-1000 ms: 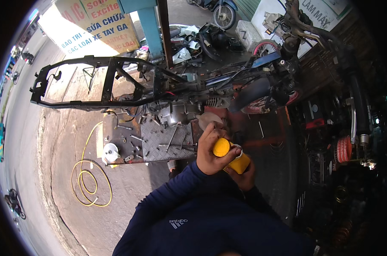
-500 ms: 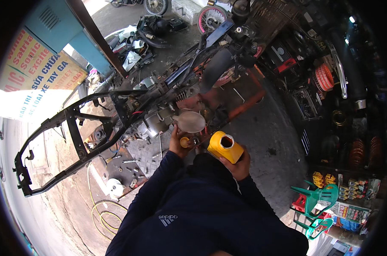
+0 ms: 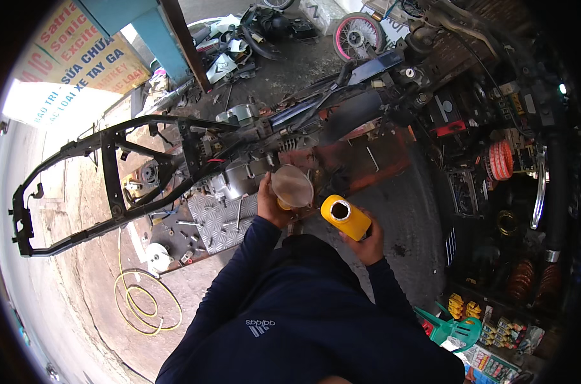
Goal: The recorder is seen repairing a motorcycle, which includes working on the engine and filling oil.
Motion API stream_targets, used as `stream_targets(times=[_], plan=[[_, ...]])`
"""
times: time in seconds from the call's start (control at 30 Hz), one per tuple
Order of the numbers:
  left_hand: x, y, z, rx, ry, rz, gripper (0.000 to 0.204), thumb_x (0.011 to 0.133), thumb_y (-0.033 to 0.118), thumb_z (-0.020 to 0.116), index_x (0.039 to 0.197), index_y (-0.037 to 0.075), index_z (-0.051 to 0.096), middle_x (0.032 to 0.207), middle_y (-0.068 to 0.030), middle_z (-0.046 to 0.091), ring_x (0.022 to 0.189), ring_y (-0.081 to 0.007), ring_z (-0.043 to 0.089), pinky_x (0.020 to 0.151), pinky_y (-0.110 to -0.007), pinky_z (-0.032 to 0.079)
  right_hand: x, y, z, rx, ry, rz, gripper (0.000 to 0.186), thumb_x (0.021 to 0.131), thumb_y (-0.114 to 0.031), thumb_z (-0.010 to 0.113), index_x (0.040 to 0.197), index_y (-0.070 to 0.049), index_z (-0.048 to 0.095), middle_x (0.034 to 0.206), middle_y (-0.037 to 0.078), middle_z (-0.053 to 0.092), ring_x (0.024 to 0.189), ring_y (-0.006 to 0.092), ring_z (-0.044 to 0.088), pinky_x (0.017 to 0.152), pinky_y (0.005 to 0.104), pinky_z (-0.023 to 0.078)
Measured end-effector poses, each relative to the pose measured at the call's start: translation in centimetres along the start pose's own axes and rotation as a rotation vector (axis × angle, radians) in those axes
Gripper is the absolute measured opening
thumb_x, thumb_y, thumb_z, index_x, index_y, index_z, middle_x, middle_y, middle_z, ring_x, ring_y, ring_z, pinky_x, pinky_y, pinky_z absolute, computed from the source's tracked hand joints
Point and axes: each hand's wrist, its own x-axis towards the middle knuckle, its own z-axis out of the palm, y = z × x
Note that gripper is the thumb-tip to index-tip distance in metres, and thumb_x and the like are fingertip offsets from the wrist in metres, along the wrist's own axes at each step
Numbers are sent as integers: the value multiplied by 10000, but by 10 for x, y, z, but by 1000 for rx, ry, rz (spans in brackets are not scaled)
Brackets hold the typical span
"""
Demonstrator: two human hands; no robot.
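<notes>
My left hand (image 3: 271, 203) is closed around a cloudy translucent funnel (image 3: 292, 184), its wide mouth facing up beside the motorcycle engine (image 3: 242, 181). A yellow cap (image 3: 282, 204) shows partly under the funnel's rim, against the same hand. The funnel's spout end is hard to make out near the engine. In my right hand (image 3: 368, 240) is a yellow oil bottle (image 3: 351, 223), gripped by its lower body. Its uncapped mouth faces up, slightly to the right of the funnel and apart from it. Fingers under the bottle are partly hidden.
A stripped black motorcycle frame (image 3: 114, 176) stretches across the left. Below the engine lies a ridged metal plate (image 3: 220, 221) with scattered tools. A yellow hose (image 3: 140, 304) coils on the floor. At right are shelves of parts and a green plastic chair (image 3: 457, 329).
My view has swung, shifting the surroundings. The funnel and bottle are closer together, the bottle's body has turned slightly, and the yellow cap is now mostly covered by the funnel.
</notes>
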Motion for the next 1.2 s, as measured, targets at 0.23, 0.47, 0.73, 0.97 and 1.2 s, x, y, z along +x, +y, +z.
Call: stream_targets(times=[0.23, 0.47, 0.73, 0.97, 1.2], plan=[[4, -16, -8, 27, -11, 146, 561, 881, 541, 492, 1265, 132, 495, 1224, -88, 563, 1113, -296, 544, 931, -516, 449, 62, 4, -1, -34, -166, -152, 643, 672, -97, 813, 1212, -8, 476, 1142, 143, 595, 1059, 252, 588, 909, 367, 456], [3, -14, -10, -8, -105, 180, 529, 912, 527, 454, 1241, 115, 500, 1187, -96, 568, 1078, -286, 553, 874, -509, 483, 100, -1, -8, -159, -320, -286, 630, 636, -57, 808, 1186, -42, 500, 1129, 122, 627, 1047, 300, 614, 889, 375, 491], [0, -12, -9, 6, -39, 144, 548, 919, 502, 464, 1266, 78, 484, 1243, -98, 551, 1126, -268, 538, 989, -424, 424, 121, -13, -19, -376, -389, -415, 586, 618, -54, 764, 1154, -74, 530, 1120, 115, 620, 1028, 329, 601, 885, 405, 488], [-2, -11, -12, 6, -153, 109, 536, 908, 502, 483, 1261, 99, 497, 1233, -94, 557, 1131, -266, 536, 972, -456, 437, 124, -17, -28, -532, -429, -402, 593, 622, -112, 774, 1169, -103, 545, 1127, 112, 614, 1004, 325, 602, 882, 413, 482], [-6, -10, -8, 91, -111, 120, 563, 917, 550, 448, 1263, 110, 508, 1202, -82, 573, 1099, -250, 550, 931, -440, 454, 125, -23, -29, -597, -419, -453, 586, 634, -125, 767, 1179, -96, 551, 1142, 113, 607, 1008, 320, 599, 890, 406, 478]])
